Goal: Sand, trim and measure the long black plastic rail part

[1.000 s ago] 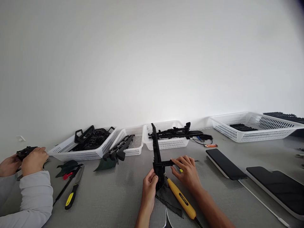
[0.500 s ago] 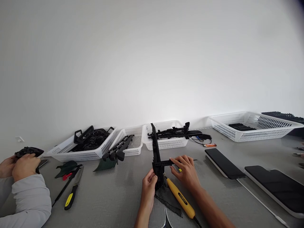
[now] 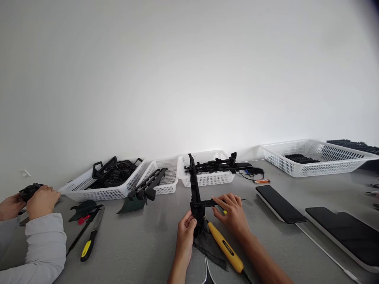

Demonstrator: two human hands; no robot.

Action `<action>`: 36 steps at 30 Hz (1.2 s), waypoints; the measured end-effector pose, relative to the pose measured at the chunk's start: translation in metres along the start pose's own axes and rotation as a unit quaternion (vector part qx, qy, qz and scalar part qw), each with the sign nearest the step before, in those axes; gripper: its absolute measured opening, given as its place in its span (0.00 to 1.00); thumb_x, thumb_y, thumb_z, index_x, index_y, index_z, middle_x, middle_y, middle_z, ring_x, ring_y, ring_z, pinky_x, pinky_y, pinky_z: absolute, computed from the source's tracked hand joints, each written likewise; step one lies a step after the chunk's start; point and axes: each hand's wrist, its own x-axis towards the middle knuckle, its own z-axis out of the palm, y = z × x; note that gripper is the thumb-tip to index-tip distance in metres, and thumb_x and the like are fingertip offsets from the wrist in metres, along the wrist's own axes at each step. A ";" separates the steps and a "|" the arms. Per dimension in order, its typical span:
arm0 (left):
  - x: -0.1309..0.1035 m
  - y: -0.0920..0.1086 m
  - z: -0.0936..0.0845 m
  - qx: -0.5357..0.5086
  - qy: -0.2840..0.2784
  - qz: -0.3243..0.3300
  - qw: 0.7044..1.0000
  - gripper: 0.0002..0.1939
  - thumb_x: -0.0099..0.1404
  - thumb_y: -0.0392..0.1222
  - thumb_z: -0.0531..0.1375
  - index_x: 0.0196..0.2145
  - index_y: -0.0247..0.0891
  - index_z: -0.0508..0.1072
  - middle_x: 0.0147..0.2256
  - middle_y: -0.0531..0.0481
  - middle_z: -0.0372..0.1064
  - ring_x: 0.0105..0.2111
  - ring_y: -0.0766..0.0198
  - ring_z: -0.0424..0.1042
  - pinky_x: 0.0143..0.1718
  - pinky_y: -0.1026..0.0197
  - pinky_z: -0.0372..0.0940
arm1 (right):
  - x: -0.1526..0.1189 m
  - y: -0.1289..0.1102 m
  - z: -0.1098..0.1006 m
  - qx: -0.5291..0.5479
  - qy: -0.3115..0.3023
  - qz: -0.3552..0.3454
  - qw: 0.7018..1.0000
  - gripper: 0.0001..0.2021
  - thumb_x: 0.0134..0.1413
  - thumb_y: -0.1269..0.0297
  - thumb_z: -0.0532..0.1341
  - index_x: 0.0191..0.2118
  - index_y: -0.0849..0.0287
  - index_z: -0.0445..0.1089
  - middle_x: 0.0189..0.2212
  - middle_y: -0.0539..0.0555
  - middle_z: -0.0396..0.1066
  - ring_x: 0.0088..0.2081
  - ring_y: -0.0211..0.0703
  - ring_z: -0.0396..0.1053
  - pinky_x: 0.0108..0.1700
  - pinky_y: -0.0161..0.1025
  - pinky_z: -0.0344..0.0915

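My left hand [image 3: 186, 233] is closed on the lower end of a long black plastic part [image 3: 194, 185], held upright above the table. My right hand [image 3: 232, 213] pinches a black caliper-like tool [image 3: 205, 203], which lies across the part just above my left fingers. Under the part's lower end is a dark cloth [image 3: 209, 249]. A yellow-handled tool [image 3: 225, 246] with a black cord lies beside the cloth, below my right hand.
White baskets [image 3: 100, 194] with black parts line the wall. Left are a yellow-black knife [image 3: 89, 246] and another person's hands [image 3: 41, 203] holding a black part. Phones [image 3: 280, 203] and a white cable [image 3: 322, 250] lie right.
The other person's hand and sleeve at the left have shifted a little to the right. My own hands and what they hold look nearly the same.
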 end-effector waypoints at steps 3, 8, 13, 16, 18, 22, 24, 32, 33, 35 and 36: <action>-0.001 0.004 0.002 -0.001 -0.011 0.004 1.000 0.37 0.58 0.61 0.75 0.60 0.39 0.82 0.64 0.36 0.74 0.70 0.35 0.65 0.67 0.44 0.66 | 0.000 0.000 0.000 0.001 -0.001 0.001 1.000 0.13 0.72 0.61 0.61 0.55 0.52 0.80 0.42 0.56 0.78 0.46 0.52 0.70 0.55 0.51 0.59; -0.003 0.007 0.004 0.002 -0.018 0.005 1.000 0.38 0.59 0.61 0.74 0.61 0.38 0.81 0.65 0.36 0.74 0.72 0.34 0.62 0.66 0.46 0.67 | 0.000 0.001 0.000 0.000 -0.004 0.003 1.000 0.14 0.72 0.61 0.62 0.56 0.52 0.80 0.42 0.56 0.78 0.46 0.52 0.70 0.54 0.50 0.59; -0.006 0.011 0.006 0.008 -0.024 0.011 1.000 0.38 0.60 0.60 0.73 0.61 0.36 0.80 0.64 0.36 0.74 0.71 0.36 0.64 0.66 0.48 0.68 | 0.000 -0.001 -0.001 -0.002 -0.004 0.007 1.000 0.13 0.71 0.62 0.62 0.54 0.52 0.81 0.41 0.56 0.78 0.46 0.51 0.70 0.53 0.49 0.60; -0.008 0.015 0.007 0.011 -0.021 0.001 1.000 0.38 0.60 0.60 0.73 0.62 0.37 0.79 0.64 0.36 0.75 0.68 0.38 0.68 0.64 0.50 0.70 | 0.000 -0.002 -0.001 -0.005 0.001 0.015 1.000 0.13 0.72 0.60 0.60 0.53 0.53 0.81 0.40 0.56 0.77 0.45 0.50 0.70 0.50 0.47 0.59; -0.010 0.019 0.009 0.016 -0.025 -0.008 1.000 0.38 0.61 0.59 0.73 0.63 0.37 0.78 0.63 0.36 0.76 0.66 0.39 0.71 0.62 0.50 0.71 | 0.001 -0.003 -0.002 -0.012 0.011 0.028 0.999 0.15 0.74 0.57 0.59 0.54 0.56 0.80 0.39 0.57 0.77 0.43 0.50 0.70 0.47 0.46 0.59; -0.010 0.022 0.010 0.019 -0.026 -0.010 0.999 0.37 0.61 0.56 0.73 0.64 0.38 0.78 0.61 0.36 0.78 0.64 0.40 0.74 0.61 0.51 0.73 | 0.002 -0.002 -0.005 0.015 0.053 0.114 0.992 0.22 0.76 0.48 0.55 0.54 0.60 0.78 0.38 0.58 0.77 0.41 0.49 0.71 0.45 0.44 0.64; -0.009 0.021 0.009 0.014 -0.025 -0.008 1.000 0.37 0.61 0.56 0.72 0.64 0.38 0.78 0.60 0.36 0.78 0.63 0.41 0.75 0.60 0.51 0.73 | 0.002 -0.002 -0.006 0.041 0.052 0.170 0.983 0.25 0.76 0.44 0.54 0.54 0.59 0.77 0.43 0.59 0.78 0.44 0.51 0.74 0.46 0.43 0.67; -0.002 0.012 0.008 0.005 -0.009 0.014 1.000 0.45 0.52 0.61 0.78 0.62 0.37 0.78 0.54 0.34 0.82 0.58 0.41 0.79 0.58 0.52 0.74 | 0.005 -0.001 -0.001 -0.009 -0.117 0.246 0.962 0.21 0.76 0.56 0.53 0.64 0.56 0.73 0.52 0.58 0.81 0.45 0.49 0.80 0.39 0.38 0.66; -0.001 0.012 0.009 0.005 -0.008 0.017 1.000 0.46 0.51 0.62 0.79 0.62 0.37 0.78 0.52 0.34 0.82 0.56 0.42 0.80 0.57 0.52 0.74 | 0.006 -0.002 0.000 -0.021 -0.132 0.251 0.959 0.20 0.75 0.58 0.55 0.65 0.55 0.72 0.50 0.58 0.81 0.44 0.50 0.80 0.38 0.38 0.65; 0.000 0.011 0.009 0.008 -0.007 0.020 1.000 0.46 0.50 0.62 0.79 0.61 0.36 0.78 0.51 0.34 0.83 0.54 0.43 0.81 0.55 0.53 0.75 | 0.008 -0.004 0.000 -0.047 -0.160 0.259 0.952 0.19 0.73 0.60 0.58 0.65 0.54 0.72 0.45 0.56 0.83 0.41 0.50 0.81 0.36 0.38 0.62; 0.000 0.010 0.009 0.009 -0.008 0.022 1.000 0.46 0.50 0.62 0.79 0.61 0.36 0.78 0.50 0.34 0.83 0.54 0.43 0.81 0.54 0.53 0.75 | 0.009 -0.005 -0.001 -0.059 -0.172 0.260 0.948 0.18 0.73 0.61 0.59 0.63 0.54 0.73 0.43 0.56 0.84 0.40 0.50 0.81 0.35 0.38 0.60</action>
